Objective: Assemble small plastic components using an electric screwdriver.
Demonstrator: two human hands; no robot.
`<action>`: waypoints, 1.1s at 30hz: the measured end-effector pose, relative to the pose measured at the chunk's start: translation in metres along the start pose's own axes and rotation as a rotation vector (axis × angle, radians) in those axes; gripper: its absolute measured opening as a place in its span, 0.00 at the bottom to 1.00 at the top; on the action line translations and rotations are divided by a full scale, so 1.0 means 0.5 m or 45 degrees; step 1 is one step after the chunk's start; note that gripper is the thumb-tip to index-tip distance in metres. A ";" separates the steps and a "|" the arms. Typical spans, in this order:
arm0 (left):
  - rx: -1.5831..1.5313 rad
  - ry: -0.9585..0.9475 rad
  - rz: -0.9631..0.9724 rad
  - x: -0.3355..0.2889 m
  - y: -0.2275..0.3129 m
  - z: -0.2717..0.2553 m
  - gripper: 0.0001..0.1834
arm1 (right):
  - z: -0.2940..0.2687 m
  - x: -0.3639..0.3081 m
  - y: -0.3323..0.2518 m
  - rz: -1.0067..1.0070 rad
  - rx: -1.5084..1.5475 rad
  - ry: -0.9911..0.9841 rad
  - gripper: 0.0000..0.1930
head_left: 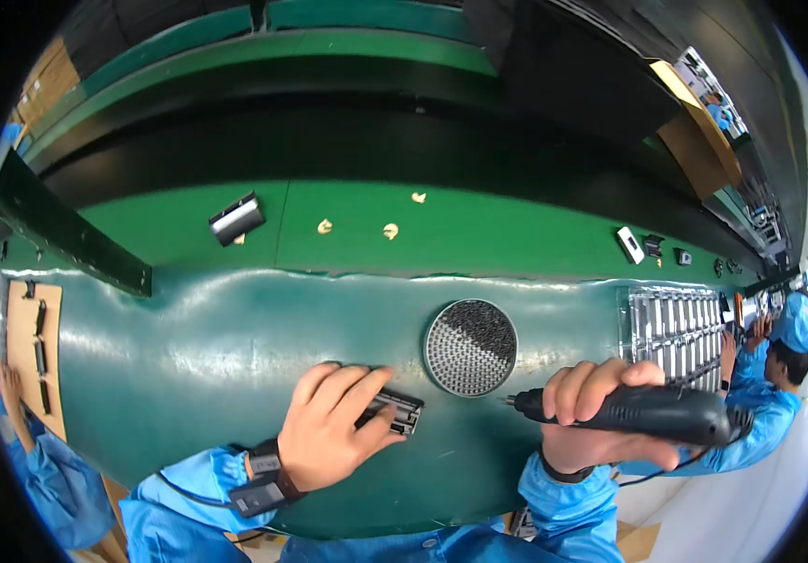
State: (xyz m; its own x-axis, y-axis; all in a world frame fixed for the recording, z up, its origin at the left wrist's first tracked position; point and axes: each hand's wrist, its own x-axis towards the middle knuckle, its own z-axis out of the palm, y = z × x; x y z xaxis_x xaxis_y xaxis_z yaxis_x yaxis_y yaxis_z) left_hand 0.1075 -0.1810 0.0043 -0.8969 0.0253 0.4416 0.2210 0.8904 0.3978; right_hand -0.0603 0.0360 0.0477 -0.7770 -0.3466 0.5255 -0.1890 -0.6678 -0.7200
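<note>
Assembly workshop of a factory, identified by the long green-topped desk [188,352], the corded electric screwdriver [652,415], the round dish [465,380] of small dark screw-like pieces [485,324], the clear plastic tray [625,328] of similar parts [671,328] in rows, and workers in matching blue smocks at either side: one at right [755,436], another at left [61,493].

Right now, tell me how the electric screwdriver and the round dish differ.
The electric screwdriver is long and black; the round dish is circular and grey, holding small black pieces. The electric screwdriver is gripped in the right hand; the round dish rests on the green mat, untouched. Both are to the right of the left hand.
</note>
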 end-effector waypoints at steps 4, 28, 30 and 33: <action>-0.068 -0.064 0.026 -0.019 0.007 0.025 0.23 | -0.006 -0.019 0.018 -0.065 -0.039 -0.116 0.45; 0.099 -0.119 -0.123 0.004 0.057 0.044 0.19 | 0.001 -0.017 0.038 0.008 -0.107 -0.016 0.43; 0.102 -0.113 -0.121 0.005 0.059 0.044 0.19 | 0.000 -0.017 0.035 0.013 -0.113 -0.028 0.43; 0.101 -0.103 -0.137 0.001 0.055 0.051 0.19 | -0.001 -0.016 0.039 0.038 -0.121 -0.049 0.42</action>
State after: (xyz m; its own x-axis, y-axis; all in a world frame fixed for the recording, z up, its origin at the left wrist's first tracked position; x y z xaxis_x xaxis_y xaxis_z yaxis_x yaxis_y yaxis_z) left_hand 0.1035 -0.1449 -0.0050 -0.9423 -0.0388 0.3325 0.0937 0.9229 0.3735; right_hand -0.0581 0.0261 0.0295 -0.7597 -0.3919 0.5189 -0.2235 -0.5919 -0.7744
